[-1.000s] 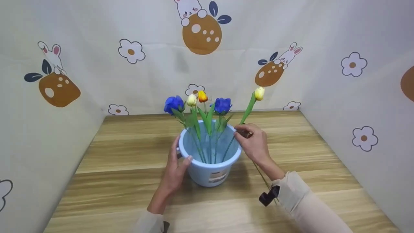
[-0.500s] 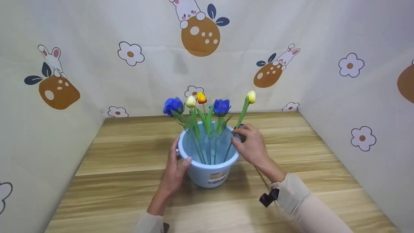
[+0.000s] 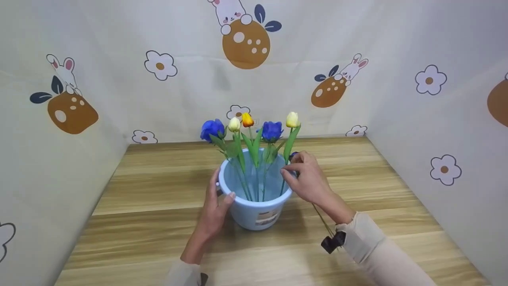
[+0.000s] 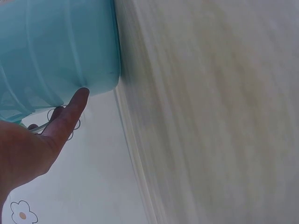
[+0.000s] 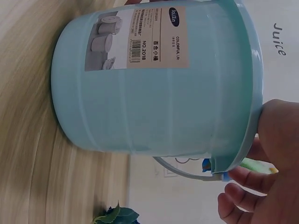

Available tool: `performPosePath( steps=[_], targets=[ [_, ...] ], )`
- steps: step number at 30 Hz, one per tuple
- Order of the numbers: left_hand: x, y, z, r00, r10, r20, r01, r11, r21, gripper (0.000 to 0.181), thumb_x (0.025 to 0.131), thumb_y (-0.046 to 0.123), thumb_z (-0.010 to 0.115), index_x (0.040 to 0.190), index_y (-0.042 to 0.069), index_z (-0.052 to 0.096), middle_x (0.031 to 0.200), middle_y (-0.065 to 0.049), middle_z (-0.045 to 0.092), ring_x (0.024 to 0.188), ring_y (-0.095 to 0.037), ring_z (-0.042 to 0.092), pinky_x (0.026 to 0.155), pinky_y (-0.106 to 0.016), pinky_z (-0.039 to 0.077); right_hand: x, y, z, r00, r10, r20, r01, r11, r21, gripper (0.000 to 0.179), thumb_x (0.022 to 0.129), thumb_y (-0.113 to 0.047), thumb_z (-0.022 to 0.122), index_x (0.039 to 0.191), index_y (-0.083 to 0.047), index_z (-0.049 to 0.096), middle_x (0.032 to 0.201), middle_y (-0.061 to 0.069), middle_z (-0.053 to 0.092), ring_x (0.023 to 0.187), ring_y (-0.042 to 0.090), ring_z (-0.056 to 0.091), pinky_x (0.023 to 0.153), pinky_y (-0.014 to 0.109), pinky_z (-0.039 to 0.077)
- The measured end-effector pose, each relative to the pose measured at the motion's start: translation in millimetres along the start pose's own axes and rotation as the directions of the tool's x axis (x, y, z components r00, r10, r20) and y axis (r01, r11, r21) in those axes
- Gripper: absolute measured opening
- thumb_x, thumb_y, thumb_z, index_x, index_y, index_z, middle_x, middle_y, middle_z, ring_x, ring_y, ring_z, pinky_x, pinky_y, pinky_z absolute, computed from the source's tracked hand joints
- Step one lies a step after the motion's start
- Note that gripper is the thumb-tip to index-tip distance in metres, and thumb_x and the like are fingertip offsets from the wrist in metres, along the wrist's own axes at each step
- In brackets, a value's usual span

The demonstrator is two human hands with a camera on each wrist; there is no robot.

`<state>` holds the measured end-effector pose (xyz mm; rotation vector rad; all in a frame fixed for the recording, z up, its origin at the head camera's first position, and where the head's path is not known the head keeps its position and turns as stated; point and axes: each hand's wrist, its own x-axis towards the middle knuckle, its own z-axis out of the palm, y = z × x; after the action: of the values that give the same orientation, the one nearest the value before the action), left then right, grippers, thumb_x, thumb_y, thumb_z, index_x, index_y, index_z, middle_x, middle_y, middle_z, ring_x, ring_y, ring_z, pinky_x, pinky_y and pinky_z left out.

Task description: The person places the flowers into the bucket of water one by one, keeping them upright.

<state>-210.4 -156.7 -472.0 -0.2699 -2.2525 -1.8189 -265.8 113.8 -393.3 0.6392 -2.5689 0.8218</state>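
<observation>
A light blue bucket (image 3: 258,216) stands on the table with several artificial flowers upright in it. They are a blue rose (image 3: 213,130) at the left, a cream tulip (image 3: 234,124), an orange tulip (image 3: 247,119), a second blue rose (image 3: 272,132) and a pale yellow tulip (image 3: 292,119) at the right. My right hand (image 3: 309,176) pinches the pale yellow tulip's stem at the rim, between thumb and index finger. My left hand (image 3: 214,210) rests against the bucket's left side, thumb on the rim; the left wrist view shows a finger (image 4: 70,112) extended along the wall.
Another blue rose (image 5: 119,214) lies on the wooden table (image 3: 158,222) right of the bucket, its stem running under my right forearm. The bucket's handle (image 5: 187,175) hangs at its side. Patterned cloth walls (image 3: 190,103) enclose the back and both sides.
The pale yellow tulip has swung left, from leaning out over the right rim to standing nearly upright. My right hand has shifted slightly left with it; my left hand has stayed on the bucket.
</observation>
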Motion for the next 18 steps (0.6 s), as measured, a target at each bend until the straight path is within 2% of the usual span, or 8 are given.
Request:
performPosePath(
  steps=[6, 9, 15, 18],
  targets=[
    [-0.1, 2.1, 0.2, 1.0, -0.015, 0.005, 0.015, 1.0, -0.004, 0.081, 0.101, 0.033, 0.057, 0.17, 0.024, 0.015, 0.176, -0.009, 0.02, 0.155, -0.038, 0.033, 0.123, -0.064, 0.034, -1.4, 1, -2, 0.999, 0.026, 0.041, -0.026, 0.999, -0.02, 0.024, 0.097, -0.026, 0.074, 0.106, -0.006, 0.084, 0.111, 0.016, 0.063, 0.105, 0.032, 0.053, 0.086, 0.045, 0.049],
    [0.1, 2.6, 0.2, 1.0, -0.019, 0.007, 0.019, 1.0, -0.005, 0.081, 0.101, 0.032, 0.057, 0.17, 0.024, 0.014, 0.176, -0.009, 0.02, 0.155, -0.039, 0.034, 0.122, -0.064, 0.035, -1.1, 1, -4, 0.995, 0.041, 0.089, -0.04, 0.999, -0.019, 0.025, 0.098, -0.028, 0.072, 0.109, -0.008, 0.084, 0.115, 0.016, 0.063, 0.109, 0.033, 0.053, 0.088, 0.046, 0.049],
    [0.1, 2.7, 0.2, 0.999, -0.034, 0.008, 0.034, 0.999, 0.001, 0.081, 0.101, 0.033, 0.056, 0.17, 0.026, 0.013, 0.176, -0.008, 0.019, 0.155, -0.039, 0.034, 0.122, -0.063, 0.036, 0.1, 0, -11, 0.958, 0.096, 0.27, -0.108, 0.994, 0.03, 0.033, 0.103, -0.035, 0.066, 0.124, -0.014, 0.08, 0.13, 0.018, 0.063, 0.117, 0.033, 0.055, 0.094, 0.051, 0.05],
    [0.5, 2.6, 0.3, 0.999, -0.037, 0.01, 0.037, 0.999, 0.0, 0.081, 0.101, 0.034, 0.056, 0.17, 0.027, 0.013, 0.177, -0.008, 0.019, 0.156, -0.038, 0.033, 0.123, -0.063, 0.035, -0.2, 2, -12, 0.951, 0.095, 0.294, -0.117, 0.992, 0.057, 0.034, 0.104, -0.035, 0.065, 0.129, -0.015, 0.078, 0.131, 0.02, 0.063, 0.117, 0.033, 0.058, 0.095, 0.053, 0.052]
  ],
)
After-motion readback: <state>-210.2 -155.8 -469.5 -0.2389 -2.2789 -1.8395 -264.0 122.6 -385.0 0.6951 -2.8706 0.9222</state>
